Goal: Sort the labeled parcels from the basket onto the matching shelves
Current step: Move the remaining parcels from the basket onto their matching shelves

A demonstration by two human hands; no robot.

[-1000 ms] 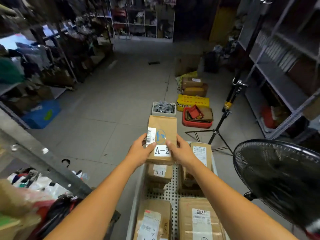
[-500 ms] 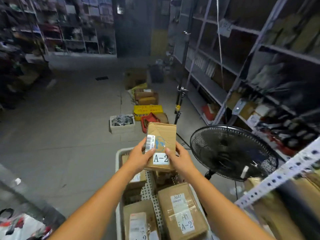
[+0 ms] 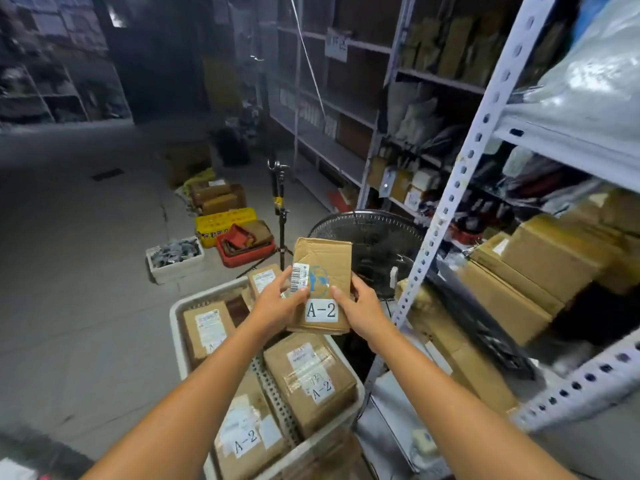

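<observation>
The A-2 parcel (image 3: pixel 323 261) is held upright at mid-view, above the far end of the basket. Since a second ago the view has been swung rightward. The shelf rack (image 3: pixel 460 188) is now brought in from 1 to 4 o'clock, and the basket (image 3: pixel 176 341) is shifted to 6 o'clock. The parcel's lower sides are still clasped by the left grip (image 3: pixel 277 306) and right grip (image 3: pixel 363 311). A turn toward its shelf is judged under way, with placing not yet done.

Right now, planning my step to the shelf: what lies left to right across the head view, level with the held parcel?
White bin of grey parts, red tray, held A-2 parcel, black fan, cardboard boxes on the shelf.
</observation>
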